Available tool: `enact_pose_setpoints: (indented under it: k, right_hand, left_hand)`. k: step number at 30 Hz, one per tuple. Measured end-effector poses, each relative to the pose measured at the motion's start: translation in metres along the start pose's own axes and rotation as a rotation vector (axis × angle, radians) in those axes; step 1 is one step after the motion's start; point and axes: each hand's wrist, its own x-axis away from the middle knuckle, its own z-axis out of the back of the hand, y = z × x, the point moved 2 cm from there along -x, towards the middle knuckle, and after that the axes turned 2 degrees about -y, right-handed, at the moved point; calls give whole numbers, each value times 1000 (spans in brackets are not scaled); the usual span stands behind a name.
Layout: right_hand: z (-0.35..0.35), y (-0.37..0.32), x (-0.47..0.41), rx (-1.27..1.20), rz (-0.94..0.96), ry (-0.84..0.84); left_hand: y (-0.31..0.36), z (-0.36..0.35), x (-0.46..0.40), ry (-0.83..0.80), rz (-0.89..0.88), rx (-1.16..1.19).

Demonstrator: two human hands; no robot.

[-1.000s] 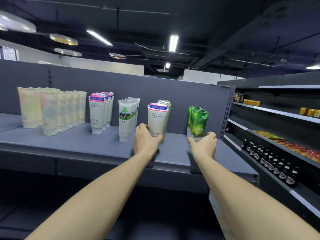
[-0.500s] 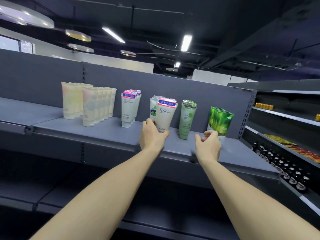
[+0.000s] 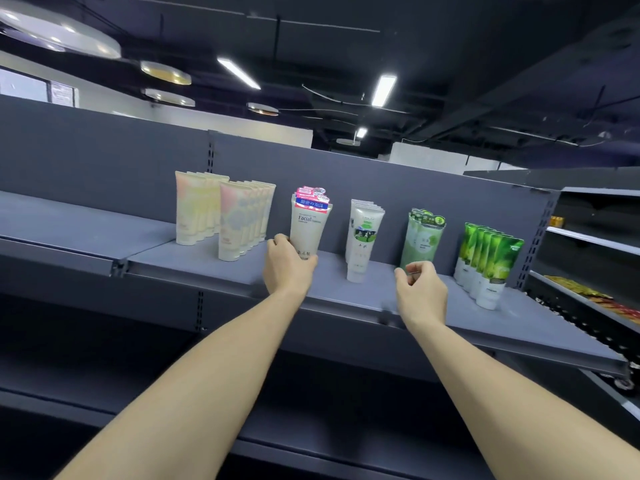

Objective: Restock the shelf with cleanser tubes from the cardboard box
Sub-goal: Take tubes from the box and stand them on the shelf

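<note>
One white "Facial" tube [image 3: 309, 227], upright, L hand [image 3: 288, 268].

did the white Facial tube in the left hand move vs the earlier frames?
Yes. The white Facial tube went left: it stood just left of the pale green tubes, and now fronts the pink-topped row, left of the cow-label tubes, still in the left hand.

On the shelf [image 3: 346, 296] stand six rows of tubes, each row running front to back. Farthest left are two rows close together [image 3: 188, 209] [image 3: 235, 223]. To their right comes the row headed by the Facial tube [image 3: 309, 226], its lower end inside the left hand [image 3: 287, 268]. Next right stand another row [image 3: 362, 237], then one [image 3: 422, 237] behind the right hand [image 3: 420, 292], then the last row [image 3: 491, 265] near the shelf's right end. A second shelving unit [image 3: 595, 244] stands farther right.
</note>
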Motion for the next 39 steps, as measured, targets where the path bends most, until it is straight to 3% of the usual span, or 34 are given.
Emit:
enact_pose_setpoints:
  k: [16, 39]
  right_hand:
    - [-77, -35, 0, 103, -46, -86]
    - [-54, -27, 17, -23, -44, -93]
  left_hand:
    - [-27, -19, -57, -129, -7, 64]
    - [-25, -28, -63, -224, 28, -40]
